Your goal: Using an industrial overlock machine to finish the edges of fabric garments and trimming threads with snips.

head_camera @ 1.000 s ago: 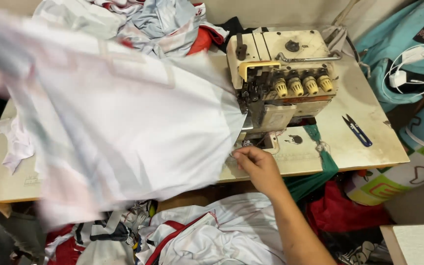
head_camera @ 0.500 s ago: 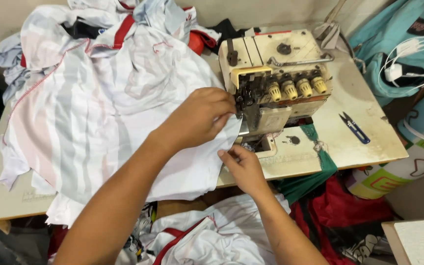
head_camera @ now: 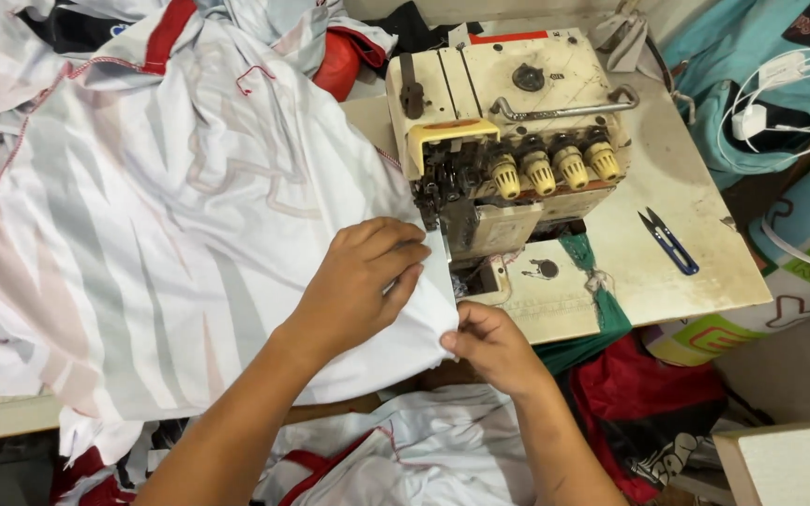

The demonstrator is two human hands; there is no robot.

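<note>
A large white garment (head_camera: 171, 244) with faint grey and pink stripes lies spread over the sewing table. My left hand (head_camera: 363, 281) presses flat on its right edge, fingers pointing toward the needle area of the cream overlock sewing machine (head_camera: 508, 141). My right hand (head_camera: 489, 342) pinches the same fabric's lower right corner at the table's front edge, just below the machine's presser foot. The fabric edge reaches up to the machine's left side.
Blue thread snips (head_camera: 669, 242) lie on the table (head_camera: 667, 281) right of the machine. More white and red garments are piled at the back (head_camera: 264, 37) and on my lap (head_camera: 405, 459). A teal bag (head_camera: 752, 84) with a white charger sits at right; green and red cloth hangs below.
The garment, tossed in the air a second ago, has settled flat on the table. My left hand came down onto its edge and slid toward the machine; my right hand keeps its pinch on the corner.
</note>
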